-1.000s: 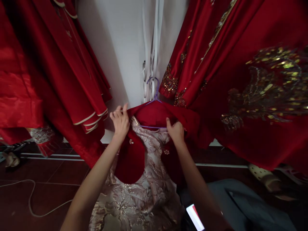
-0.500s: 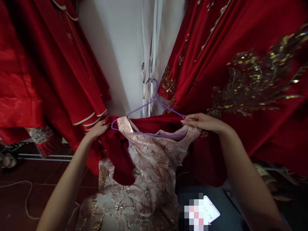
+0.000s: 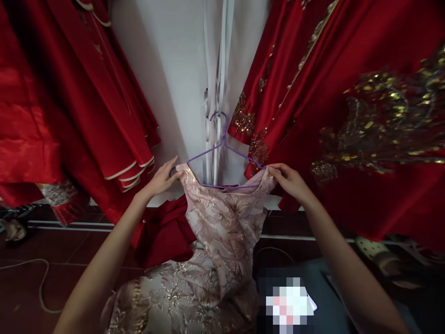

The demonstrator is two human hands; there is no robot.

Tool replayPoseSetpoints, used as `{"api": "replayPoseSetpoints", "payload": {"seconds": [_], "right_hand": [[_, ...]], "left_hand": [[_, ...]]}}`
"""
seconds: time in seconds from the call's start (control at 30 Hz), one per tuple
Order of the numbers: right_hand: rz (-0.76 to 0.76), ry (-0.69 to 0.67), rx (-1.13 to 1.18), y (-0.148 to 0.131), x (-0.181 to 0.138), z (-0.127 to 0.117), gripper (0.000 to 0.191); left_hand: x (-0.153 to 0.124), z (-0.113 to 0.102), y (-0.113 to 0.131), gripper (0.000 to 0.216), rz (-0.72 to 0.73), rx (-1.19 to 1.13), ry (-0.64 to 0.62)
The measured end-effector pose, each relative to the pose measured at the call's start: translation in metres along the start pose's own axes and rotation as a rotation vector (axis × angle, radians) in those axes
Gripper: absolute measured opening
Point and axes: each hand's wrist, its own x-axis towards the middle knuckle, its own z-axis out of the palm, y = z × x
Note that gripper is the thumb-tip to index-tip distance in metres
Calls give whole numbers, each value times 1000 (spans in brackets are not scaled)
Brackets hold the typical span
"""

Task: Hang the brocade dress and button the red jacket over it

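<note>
A pale pink and gold brocade dress [image 3: 222, 222] hangs by its shoulders on a purple hanger [image 3: 223, 141], with the hanger's hook upward. My left hand [image 3: 160, 182] is at the dress's left shoulder, with thumb and fingers around the strap and the hanger's end. At the opposite shoulder, my right hand [image 3: 289, 182] pinches the strap near the hanger's other end. Dark red cloth [image 3: 167, 232] sits bunched behind the dress, below my left hand. Lower down, the skirt spreads toward me.
Red garments [image 3: 79, 93] hang at the left, and red gowns with gold sequins [image 3: 385, 120] at the right. White doors [image 3: 156, 60] stand behind. A cable [image 3: 41, 287] and a clog [image 3: 377, 253] lie on the floor. A partly pixelated phone [image 3: 312, 304] rests lower right.
My left hand has moved right, from the red cloth to the dress's shoulder. The red cloth stretched behind the hanger has dropped lower. My right hand stays at its shoulder, with its wrist lower.
</note>
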Motion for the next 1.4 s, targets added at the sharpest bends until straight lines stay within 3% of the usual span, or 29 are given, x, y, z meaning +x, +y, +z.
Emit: {"api": "replayPoseSetpoints", "payload": {"seconds": [0.1, 0.2, 0.4, 0.53, 0.63, 0.7, 0.77, 0.83, 0.9, 1.03, 1.13, 1.27, 1.4], "right_hand": [[-42, 10, 15, 6, -2, -1, 32], [-48, 47, 36, 9, -8, 0, 33], [-8, 226, 101, 5, -28, 6, 39], [74, 379, 104, 3, -52, 16, 42], [153, 441, 72, 12, -83, 28, 44], [166, 415, 61, 20, -106, 35, 42], [140, 273, 47, 22, -125, 39, 37], [82, 91, 1, 15, -134, 40, 33], [1, 0, -54, -4, -134, 37, 30], [-91, 172, -92, -48, -106, 27, 27], [-81, 364, -92, -62, -80, 16, 29], [-22, 528, -128, -46, -58, -4, 32], [7, 593, -243, -23, -56, -24, 30]], "left_hand": [[21, 5, 14, 54, 50, -14, 31], [21, 6, 16, 54, 18, 4, 51], [-1, 10, 13, 49, -178, 273, 170], [-23, 19, 5, 50, -342, 422, 120], [-44, 28, -1, 48, -363, 401, 29], [-54, 32, 0, 42, -323, 328, 1], [-58, 32, 10, 33, -243, 223, 20], [-52, 31, 30, 27, -114, 113, 74], [-39, 29, 55, 25, 37, 35, 133], [-4, 40, 100, 23, 309, -82, 69], [11, 64, 114, 19, 453, -102, -59], [9, 94, 113, 17, 433, -85, -122], [1, 98, 111, 19, 408, -125, -109]]}}
